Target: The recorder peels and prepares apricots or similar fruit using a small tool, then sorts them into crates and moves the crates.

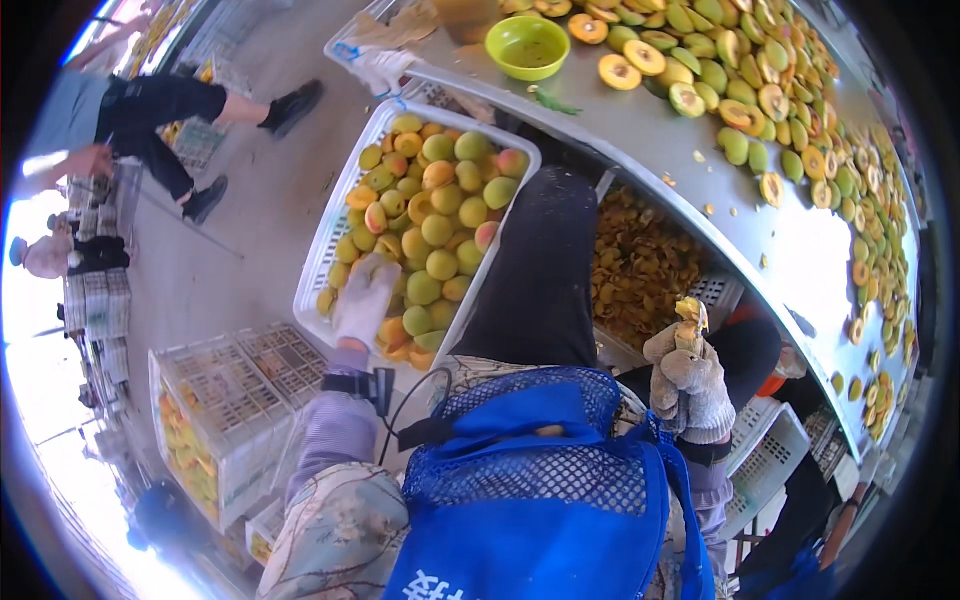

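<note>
My left hand (367, 297), in a pale work glove, reaches down onto the fruit in a white plastic crate (313, 252). Its fingertips are hidden among the fruit. Whole, round peach-like fruit (440, 230) fill the crate, green to yellow with red blushes. To the right of my knee, my right hand (688, 380), in a dirty grey knit glove, is closed around a short tool (691, 318) that sticks up from the fist. Yellowish pulp seems to cover its tip, so its exact kind is unclear.
A metal table (640, 130) curves along the right, heaped with halved fruit (750, 60) and bearing a green bowl (528, 48). Below it sits a bin of brownish scraps (645, 260). Stacked crates (230, 400) stand at left. Another person's leg (235, 105) extends upper left.
</note>
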A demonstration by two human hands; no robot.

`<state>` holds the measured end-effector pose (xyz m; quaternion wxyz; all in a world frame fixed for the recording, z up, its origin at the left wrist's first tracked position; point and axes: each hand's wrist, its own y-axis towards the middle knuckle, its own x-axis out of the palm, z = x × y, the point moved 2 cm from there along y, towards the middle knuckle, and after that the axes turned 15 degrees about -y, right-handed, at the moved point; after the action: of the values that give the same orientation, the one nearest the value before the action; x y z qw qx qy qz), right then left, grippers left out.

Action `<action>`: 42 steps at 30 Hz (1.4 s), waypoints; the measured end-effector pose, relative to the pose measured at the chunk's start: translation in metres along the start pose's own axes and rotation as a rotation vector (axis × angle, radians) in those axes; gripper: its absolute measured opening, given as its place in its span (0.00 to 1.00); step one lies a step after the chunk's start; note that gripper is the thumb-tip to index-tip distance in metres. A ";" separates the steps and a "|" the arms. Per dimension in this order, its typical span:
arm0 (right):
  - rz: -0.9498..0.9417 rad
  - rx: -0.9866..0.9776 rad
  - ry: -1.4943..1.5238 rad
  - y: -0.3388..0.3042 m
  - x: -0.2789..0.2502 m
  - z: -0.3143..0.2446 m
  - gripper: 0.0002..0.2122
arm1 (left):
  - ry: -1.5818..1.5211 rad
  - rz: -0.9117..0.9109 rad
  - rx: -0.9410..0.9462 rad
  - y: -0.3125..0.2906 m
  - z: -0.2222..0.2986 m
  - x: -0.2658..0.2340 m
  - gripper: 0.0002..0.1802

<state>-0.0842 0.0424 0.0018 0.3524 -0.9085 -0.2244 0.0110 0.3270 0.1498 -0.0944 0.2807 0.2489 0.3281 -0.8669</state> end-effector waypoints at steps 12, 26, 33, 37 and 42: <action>0.070 0.062 -0.054 0.004 0.029 0.002 0.15 | 0.398 -0.034 0.017 -0.011 -0.098 0.049 0.35; 0.084 0.113 -0.141 0.004 0.037 0.012 0.14 | 0.308 -0.156 0.098 -0.066 -0.161 0.053 0.43; -0.052 0.134 -0.121 0.016 0.039 0.012 0.16 | 0.487 -0.253 -0.071 -0.070 -0.124 0.041 0.39; -0.089 0.139 -0.106 0.013 0.044 0.006 0.19 | 0.544 -0.217 -0.046 -0.053 -0.151 0.070 0.32; -0.116 0.075 -0.166 0.012 0.044 0.005 0.11 | 0.626 -0.663 -0.133 -0.021 -0.099 0.038 0.24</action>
<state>-0.0406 0.0566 -0.0036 0.3664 -0.8762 -0.3043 0.0744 0.3107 0.2211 -0.1739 -0.1090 0.3620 0.5138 -0.7701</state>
